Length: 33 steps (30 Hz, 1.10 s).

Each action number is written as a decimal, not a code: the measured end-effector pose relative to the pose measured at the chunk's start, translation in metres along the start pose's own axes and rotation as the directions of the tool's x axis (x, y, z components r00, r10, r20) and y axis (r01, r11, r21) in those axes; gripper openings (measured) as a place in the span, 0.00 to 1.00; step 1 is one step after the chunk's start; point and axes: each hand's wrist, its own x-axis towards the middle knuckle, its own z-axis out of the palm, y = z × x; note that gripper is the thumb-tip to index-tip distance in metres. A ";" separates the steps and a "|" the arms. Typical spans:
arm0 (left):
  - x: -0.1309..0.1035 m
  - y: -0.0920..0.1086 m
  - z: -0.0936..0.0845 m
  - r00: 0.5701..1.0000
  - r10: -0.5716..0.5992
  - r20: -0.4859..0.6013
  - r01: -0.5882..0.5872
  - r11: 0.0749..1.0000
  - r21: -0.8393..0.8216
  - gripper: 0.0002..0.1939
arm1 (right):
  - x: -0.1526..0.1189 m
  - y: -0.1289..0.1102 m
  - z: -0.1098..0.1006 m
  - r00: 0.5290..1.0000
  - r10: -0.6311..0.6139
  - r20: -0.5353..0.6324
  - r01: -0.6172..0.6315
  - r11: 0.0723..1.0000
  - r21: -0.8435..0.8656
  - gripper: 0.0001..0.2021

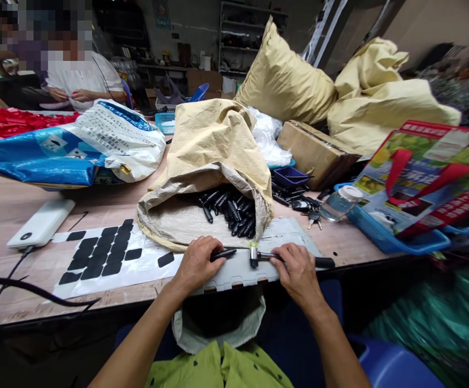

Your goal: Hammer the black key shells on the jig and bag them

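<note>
My left hand (197, 261) is closed around a slim black pen-shaped piece (226, 253), whose tapered end points right. In my right hand (296, 272) is a small hammer (253, 254) with a metal head, a yellowish top face and a dark handle. The hammer head stands just right of the black piece's tip, over a grey board (299, 240) at the table edge. Behind my hands lies a cream woven sack (214, 132), its mouth towards me, with many similar black pieces (240, 213) inside. An open pale bag (240, 337) hangs below the edge.
On the left are a sheet of black stickers (113, 253), a white power bank (42, 223) with cable, and a blue-white bag (76, 145). Keys (314, 216), a jar (341, 203) and a blue basket (396, 242) stand right. People sit at the far left.
</note>
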 end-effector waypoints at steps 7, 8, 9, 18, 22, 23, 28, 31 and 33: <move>-0.003 -0.009 0.007 0.999 0.015 -0.033 -0.015 1.000 -0.025 0.08 | 0.003 -0.021 -0.016 0.998 0.026 -0.056 -0.005 0.941 0.339 0.09; -0.003 -0.010 0.007 0.999 0.013 -0.031 -0.014 1.000 -0.024 0.08 | 0.004 -0.028 -0.018 0.998 0.026 -0.065 0.001 0.923 0.384 0.10; -0.003 -0.010 0.007 1.000 0.013 -0.028 -0.014 1.000 -0.028 0.08 | 0.005 -0.035 -0.020 0.998 0.021 -0.067 0.009 0.912 0.411 0.10; -0.006 -0.012 0.006 0.999 0.034 -0.027 -0.036 0.997 -0.069 0.10 | 0.006 -0.080 -0.021 0.997 -0.046 -0.054 0.064 0.920 0.386 0.19; -0.007 -0.012 0.006 0.997 0.060 -0.044 -0.063 0.995 -0.073 0.10 | 0.003 -0.086 -0.013 0.995 -0.027 -0.100 0.065 0.914 0.400 0.19; -0.006 -0.012 0.005 0.997 0.062 -0.044 -0.065 0.995 -0.075 0.09 | 0.001 -0.087 -0.010 0.994 -0.025 -0.109 0.067 0.914 0.401 0.20; -0.005 -0.012 0.006 0.997 0.056 -0.046 -0.059 0.996 -0.067 0.07 | -0.008 -0.085 0.009 0.997 -0.050 -0.065 0.070 0.934 0.351 0.21; -0.005 -0.013 0.007 0.998 0.057 -0.042 -0.060 0.995 -0.076 0.09 | -0.009 -0.083 0.012 0.999 -0.031 -0.037 0.042 0.938 0.344 0.20; -0.006 -0.013 0.007 0.997 0.056 -0.046 -0.060 0.994 -0.091 0.11 | -0.007 -0.082 0.008 0.997 0.000 -0.078 0.029 0.929 0.369 0.19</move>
